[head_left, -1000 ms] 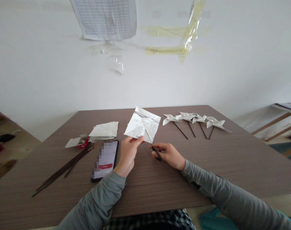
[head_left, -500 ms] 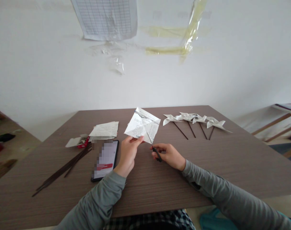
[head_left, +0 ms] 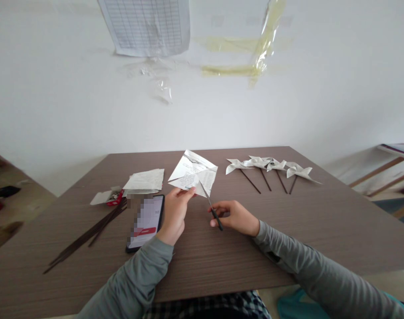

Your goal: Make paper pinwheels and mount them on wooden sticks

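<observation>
My left hand (head_left: 174, 212) pinches the near corner of a square of printed paper (head_left: 191, 172) and holds it up over the brown table (head_left: 321, 221). My right hand (head_left: 235, 217) grips a small pair of black-handled scissors (head_left: 211, 206). Their thin blades point up and left, with the tips at the paper's lower edge. The paper now lies flatter and is tilted to the left.
A phone (head_left: 145, 221) lies left of my left hand. Further left are a bundle of dark sticks (head_left: 88, 235), a small red and white box (head_left: 108, 196) and a stack of paper sheets (head_left: 145, 180). Several finished paper pinwheels (head_left: 268, 165) on sticks lie at the back right.
The paper has tipped down and to the left in my left hand. My right hand has drawn the scissors slightly back toward me and lower.
</observation>
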`<state>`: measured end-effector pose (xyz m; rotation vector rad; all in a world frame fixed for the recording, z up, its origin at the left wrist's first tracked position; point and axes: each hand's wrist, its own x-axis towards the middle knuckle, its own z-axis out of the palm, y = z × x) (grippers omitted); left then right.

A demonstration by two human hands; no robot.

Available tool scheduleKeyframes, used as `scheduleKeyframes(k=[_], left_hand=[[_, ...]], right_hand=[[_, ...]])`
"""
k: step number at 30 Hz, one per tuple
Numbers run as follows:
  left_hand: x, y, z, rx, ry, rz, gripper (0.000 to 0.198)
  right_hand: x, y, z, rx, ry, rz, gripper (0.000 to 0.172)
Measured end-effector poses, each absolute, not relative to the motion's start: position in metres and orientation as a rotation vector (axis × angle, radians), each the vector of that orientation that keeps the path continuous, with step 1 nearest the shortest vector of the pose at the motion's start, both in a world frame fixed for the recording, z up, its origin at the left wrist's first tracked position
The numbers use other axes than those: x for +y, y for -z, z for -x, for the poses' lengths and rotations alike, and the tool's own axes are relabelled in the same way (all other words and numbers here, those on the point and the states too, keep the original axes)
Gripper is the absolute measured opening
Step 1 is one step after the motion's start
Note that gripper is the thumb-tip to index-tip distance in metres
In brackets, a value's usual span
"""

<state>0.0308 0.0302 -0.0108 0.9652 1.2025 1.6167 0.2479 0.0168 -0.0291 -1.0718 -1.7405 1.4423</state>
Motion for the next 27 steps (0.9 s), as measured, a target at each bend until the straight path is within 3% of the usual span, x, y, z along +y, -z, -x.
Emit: scheduleKeyframes(k=[8,17,27], left_hand=[[0.034,0.011,-0.025,1.304,-1.582,-1.068,0.039],[0.032,0.011,-0.019,1.410,-1.404,-1.315,0.024],[0.039,0.018,-0.015,1.486,-1.194,-1.445,0.014]], right_hand=[[0.022,0.024,-0.259,-1.886,-1.405,1.064,0.053],[0.043,0.034,-0.278,-1.605,-0.666,1.190,0.038],[0.070,0.055,-0.288,-1.469,-0.695,1.252,0.040]])
